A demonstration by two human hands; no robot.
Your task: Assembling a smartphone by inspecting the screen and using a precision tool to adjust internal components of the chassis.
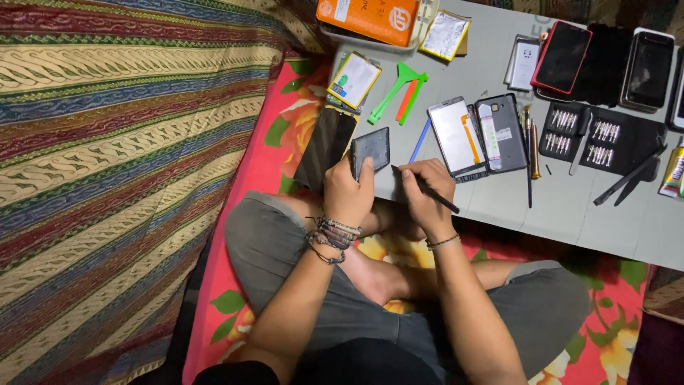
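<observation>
Head view, looking down on a person seated cross-legged on a red floral mat (235, 235) beside a low grey table (570, 214). Left hand (348, 192): closed around a small dark phone part (371, 148), thumb on its face, held upright at the table's near edge. Right hand (426, 191): closed in a pen grip on a thin black tool (427, 190), tip directed at the part. Handling, by appearance: the part looks light, thin, rigid, smooth and probably brittle; best held by its side edges, as the left hand does, clear of the flat face. Beside the left hand: a dark flat panel (326, 146) propped against the table edge. On the table: green and orange plastic pry tools (399, 89), a blue strip (420, 140), an opened phone in two halves (476, 135), a black screwdriver-bit tray (595, 135), several phones (605, 57) at the far end, an orange box (367, 18). To the left, a striped patterned cloth (121, 164).
</observation>
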